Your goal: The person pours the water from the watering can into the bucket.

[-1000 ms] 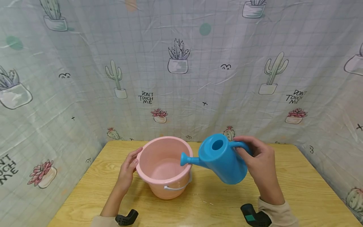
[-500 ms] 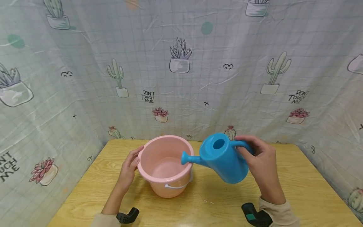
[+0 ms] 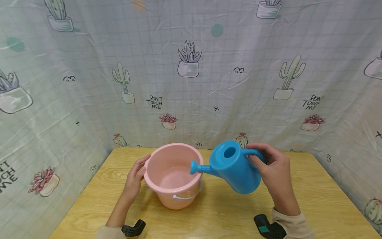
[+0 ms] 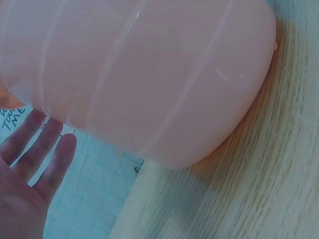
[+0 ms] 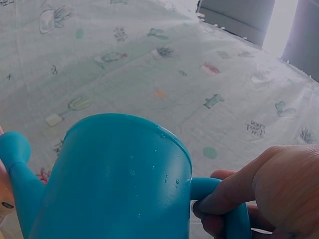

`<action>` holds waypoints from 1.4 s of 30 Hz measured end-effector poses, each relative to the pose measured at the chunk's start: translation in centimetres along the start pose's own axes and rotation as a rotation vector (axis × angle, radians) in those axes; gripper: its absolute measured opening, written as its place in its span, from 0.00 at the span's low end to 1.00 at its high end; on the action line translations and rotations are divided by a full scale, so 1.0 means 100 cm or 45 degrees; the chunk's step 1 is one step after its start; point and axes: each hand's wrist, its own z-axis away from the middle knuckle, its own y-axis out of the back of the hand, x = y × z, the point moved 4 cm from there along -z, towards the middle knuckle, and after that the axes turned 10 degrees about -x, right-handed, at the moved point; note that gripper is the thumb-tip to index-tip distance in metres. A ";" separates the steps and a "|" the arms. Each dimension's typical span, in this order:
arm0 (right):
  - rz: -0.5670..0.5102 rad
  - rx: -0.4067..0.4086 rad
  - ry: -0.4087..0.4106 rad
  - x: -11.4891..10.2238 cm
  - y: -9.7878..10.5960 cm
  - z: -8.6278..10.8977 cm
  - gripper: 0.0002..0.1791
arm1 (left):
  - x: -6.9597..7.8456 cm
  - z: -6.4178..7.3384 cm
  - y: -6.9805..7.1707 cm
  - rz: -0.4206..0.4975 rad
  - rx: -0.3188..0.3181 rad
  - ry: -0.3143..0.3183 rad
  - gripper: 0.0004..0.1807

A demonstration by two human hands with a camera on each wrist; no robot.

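A blue watering can (image 3: 235, 169) tilts to the left in my right hand (image 3: 276, 166), which grips its handle. Its spout reaches over the right rim of a pink bucket (image 3: 176, 191). The bucket stands upright with its white handle hanging down at the front. My left hand (image 3: 134, 179) rests against the bucket's left side near the rim; in the left wrist view its fingers (image 4: 57, 159) lie fairly straight along the wall. Water drops dot the body of the watering can (image 5: 114, 174) in the right wrist view.
Both things are over a wooden table (image 3: 313, 192). Small wet marks (image 3: 219, 213) show on it right of the bucket. A curtain (image 3: 209, 83) printed with cacti hangs behind and along both sides of the table.
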 end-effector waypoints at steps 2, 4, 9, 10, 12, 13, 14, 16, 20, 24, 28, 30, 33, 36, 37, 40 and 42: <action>-0.004 -0.001 -0.001 0.000 0.000 0.001 0.13 | 0.000 0.001 0.000 -0.002 -0.003 -0.002 0.23; -0.005 0.000 -0.003 -0.001 0.000 0.002 0.13 | 0.000 0.001 0.000 -0.005 -0.008 -0.001 0.23; 0.009 0.008 -0.011 -0.002 0.001 0.004 0.13 | 0.001 0.002 0.000 -0.004 -0.017 -0.003 0.23; 0.008 0.009 -0.010 -0.002 0.000 0.004 0.12 | 0.001 0.002 0.000 -0.005 -0.017 -0.004 0.23; 0.008 0.011 -0.010 -0.003 0.000 0.005 0.12 | 0.001 0.003 0.000 -0.004 -0.017 -0.006 0.23; 0.007 0.010 -0.008 -0.003 -0.001 0.004 0.12 | 0.000 0.004 0.001 -0.006 -0.015 -0.006 0.24; 0.006 0.008 -0.007 -0.003 -0.002 0.004 0.12 | 0.000 0.005 0.002 -0.009 -0.014 -0.008 0.24; 0.003 0.006 -0.008 -0.003 -0.003 0.003 0.12 | 0.001 0.006 0.003 -0.018 -0.008 -0.007 0.24; 0.015 0.002 -0.009 -0.003 -0.003 0.001 0.12 | 0.002 0.005 0.003 -0.015 -0.001 -0.018 0.24; 0.024 0.008 -0.021 -0.002 -0.001 0.000 0.13 | 0.001 0.003 0.001 0.003 -0.018 -0.014 0.23; 0.037 0.003 -0.041 -0.001 -0.001 0.000 0.13 | 0.001 0.002 0.000 -0.007 -0.017 -0.006 0.23; 0.039 0.003 -0.046 -0.001 -0.001 0.000 0.13 | 0.001 0.002 0.000 -0.013 -0.011 -0.004 0.23; 0.034 0.008 -0.044 -0.001 0.000 0.000 0.13 | 0.001 0.001 0.001 -0.022 -0.013 0.001 0.23; 0.029 0.011 -0.040 -0.002 0.000 -0.001 0.13 | 0.000 0.001 0.000 -0.021 -0.017 0.012 0.23; 0.028 0.011 -0.040 -0.002 0.000 -0.001 0.13 | 0.000 0.001 0.000 -0.022 -0.018 0.017 0.23; 0.033 0.011 -0.045 -0.003 0.000 -0.001 0.13 | 0.000 0.002 0.000 -0.019 -0.026 0.028 0.24; 0.043 0.010 -0.047 -0.002 0.000 -0.001 0.13 | -0.001 0.002 0.001 -0.013 -0.028 0.032 0.24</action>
